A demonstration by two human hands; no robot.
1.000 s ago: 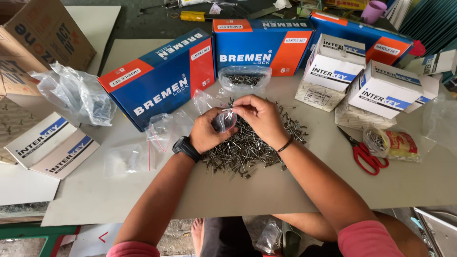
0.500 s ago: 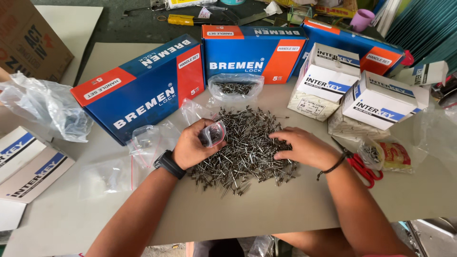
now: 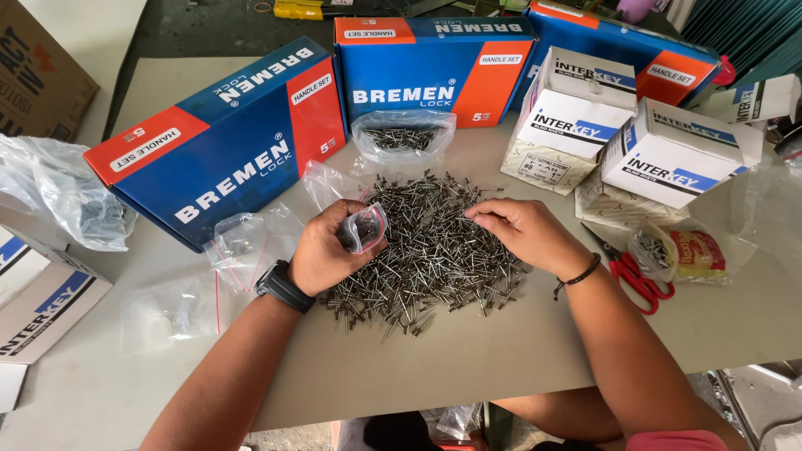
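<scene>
Filling a small clear bag (image 3: 364, 227) with rivets, judging by the layout: bag pinched at its mouth in the left hand (image 3: 327, 250), fingers curled closed around it, at about nine o'clock of the dark pile of rivets (image 3: 430, 250) spread mid-table. Right hand (image 3: 522, 235) resting on the pile's three o'clock edge, fingers bent and gathered at the tips as if picking (whether any rivet is actually pinched cannot be told). Next move, probably: lifting a small pinch without scattering, then aiming it into the narrow bag mouth, which calls for holding that mouth open. Further out, at twelve o'clock, a filled clear bag (image 3: 403, 136) leaning against a blue and orange box (image 3: 434, 71); at ten, another blue box (image 3: 213, 142); at two, white cartons (image 3: 668, 154); at three, red-handled scissors (image 3: 628, 271); at eight, empty flat bags (image 3: 175, 309) on the grey table (image 3: 468, 359).
</scene>
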